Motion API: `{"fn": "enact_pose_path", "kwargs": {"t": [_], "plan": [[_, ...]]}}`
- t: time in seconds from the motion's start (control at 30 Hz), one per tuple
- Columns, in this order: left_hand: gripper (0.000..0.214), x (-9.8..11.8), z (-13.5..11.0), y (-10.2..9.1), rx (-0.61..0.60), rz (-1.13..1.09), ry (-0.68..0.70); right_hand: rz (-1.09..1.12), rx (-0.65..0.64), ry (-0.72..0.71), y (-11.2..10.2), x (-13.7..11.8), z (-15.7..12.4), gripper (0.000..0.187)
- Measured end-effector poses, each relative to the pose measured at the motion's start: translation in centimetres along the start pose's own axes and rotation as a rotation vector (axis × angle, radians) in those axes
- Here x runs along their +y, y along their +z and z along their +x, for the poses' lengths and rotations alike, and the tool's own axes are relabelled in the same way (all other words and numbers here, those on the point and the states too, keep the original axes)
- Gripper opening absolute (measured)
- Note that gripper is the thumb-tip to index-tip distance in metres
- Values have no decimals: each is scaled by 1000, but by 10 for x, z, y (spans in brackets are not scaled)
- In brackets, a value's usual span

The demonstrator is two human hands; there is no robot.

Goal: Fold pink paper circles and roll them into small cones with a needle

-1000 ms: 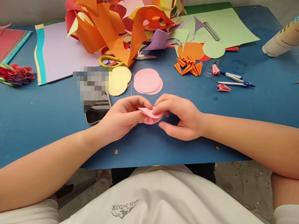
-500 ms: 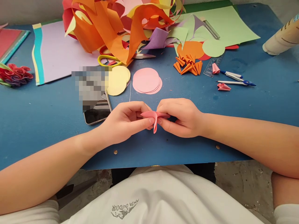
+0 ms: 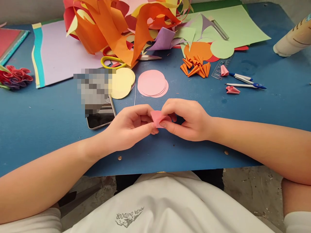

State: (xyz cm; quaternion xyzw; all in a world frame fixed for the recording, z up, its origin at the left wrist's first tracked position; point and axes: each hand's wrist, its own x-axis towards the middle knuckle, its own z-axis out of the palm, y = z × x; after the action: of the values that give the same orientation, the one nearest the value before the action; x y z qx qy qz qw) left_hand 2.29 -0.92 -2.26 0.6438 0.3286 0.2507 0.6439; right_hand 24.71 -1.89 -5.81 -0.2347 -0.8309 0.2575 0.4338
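Observation:
Between my two hands, above the near part of the blue table, is a folded piece of pink paper. My left hand pinches its left side between thumb and fingers. From the other side my right hand grips it, thumb pressed on the front fold. Fingers hide part of the paper's shape. Just beyond my hands lie a stack of pink paper circles and a stack of pale yellow circles. Two small folded pink paper pieces rest at the right.
Orange paper cones sit by a clear ruler and a blue-white compass. A phone lies left. Behind are yellow-handled scissors, orange paper scraps and a lilac sheet. A bottle leans at far right.
The pink paper has turned in my fingers: its downward-pointing fold no longer shows, and a flatter folded face is toward me. My right hand has risen slightly.

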Motion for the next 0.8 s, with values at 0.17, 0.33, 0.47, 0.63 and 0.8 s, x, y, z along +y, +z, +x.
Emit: {"fn": "enact_pose_path", "kwargs": {"t": [0.17,0.33,0.47,0.63,0.8], "plan": [[12,-7,-1,1,23,116,39,23,27,115,-2,0,2,9],[10,-9,-2,3,104,194,22,98,76,150,-1,0,3,11],[14,-5,-2,3,125,230,-21,146,120,143,2,1,1,21],[16,-2,-2,2,109,217,-63,131,134,101,3,0,0,23],[17,1,-1,1,115,171,-111,134,148,78,4,0,-1,22]]}}
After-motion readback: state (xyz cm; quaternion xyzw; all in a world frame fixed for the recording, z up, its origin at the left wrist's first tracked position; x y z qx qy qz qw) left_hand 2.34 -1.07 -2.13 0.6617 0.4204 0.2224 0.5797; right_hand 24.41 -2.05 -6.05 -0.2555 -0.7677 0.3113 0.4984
